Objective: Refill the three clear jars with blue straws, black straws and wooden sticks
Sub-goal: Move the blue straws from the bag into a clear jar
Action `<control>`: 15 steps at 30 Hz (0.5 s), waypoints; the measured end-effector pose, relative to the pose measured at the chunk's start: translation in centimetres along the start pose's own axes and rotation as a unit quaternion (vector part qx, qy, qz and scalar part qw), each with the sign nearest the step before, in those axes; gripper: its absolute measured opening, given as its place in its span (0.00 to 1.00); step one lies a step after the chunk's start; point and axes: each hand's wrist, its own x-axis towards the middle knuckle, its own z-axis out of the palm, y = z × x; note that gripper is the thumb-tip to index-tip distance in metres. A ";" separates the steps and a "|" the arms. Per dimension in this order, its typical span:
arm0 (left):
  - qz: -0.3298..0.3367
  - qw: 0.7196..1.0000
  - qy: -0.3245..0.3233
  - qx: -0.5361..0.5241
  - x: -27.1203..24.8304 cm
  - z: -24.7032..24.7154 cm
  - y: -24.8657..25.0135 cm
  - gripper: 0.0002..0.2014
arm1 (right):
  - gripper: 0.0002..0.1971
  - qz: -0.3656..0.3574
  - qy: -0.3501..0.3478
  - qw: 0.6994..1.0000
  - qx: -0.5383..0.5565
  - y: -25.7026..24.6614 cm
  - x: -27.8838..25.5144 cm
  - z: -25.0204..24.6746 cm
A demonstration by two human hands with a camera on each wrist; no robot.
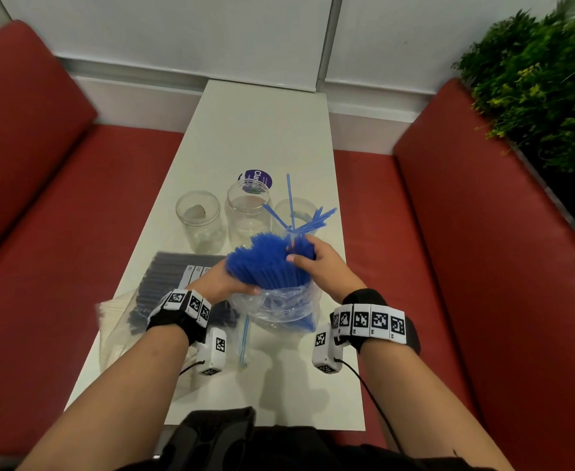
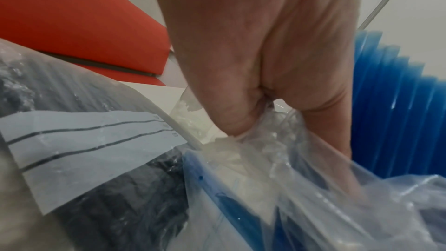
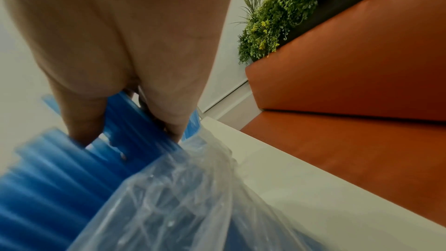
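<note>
Left hand (image 1: 216,282) clutches the bag (image 1: 281,309) rim, right hand (image 1: 316,263) grips blue straws (image 1: 265,263) sticking out.

Even, soft indoor light from above, and the white worktop (image 1: 262,130) glows pale with faint shadows under the wrists. The head view bends hard at its edges, red benches (image 1: 483,215) curving outward. Both wrist views are smeared: the blue straws (image 3: 48,169) streak with motion blur, and the plastic bag (image 2: 313,188) throws small glints.

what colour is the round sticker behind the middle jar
Purple with white lettering; the sticker shows best in the head view.
</note>
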 end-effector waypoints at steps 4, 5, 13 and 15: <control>0.010 1.000 0.011 0.005 -0.1 0.2 -0.1 0.27 | 0.14 0.007 0.011 0.999 -0.047 0.2 -0.2 1.3; 0.010 1.000 0.013 0.010 -0.1 0.2 -0.1 0.26 | 0.15 0.006 0.021 0.999 -0.050 0.3 -0.2 1.4; -0.017 0.999 -0.006 0.032 0.4 -0.4 -0.5 0.27 | 0.10 0.013 0.063 0.993 -0.096 1.0 -0.2 1.5; -0.025 0.999 -0.005 0.023 0.7 -0.6 -0.7 0.26 | 0.09 0.001 0.081 0.992 -0.094 0.9 0.0 1.3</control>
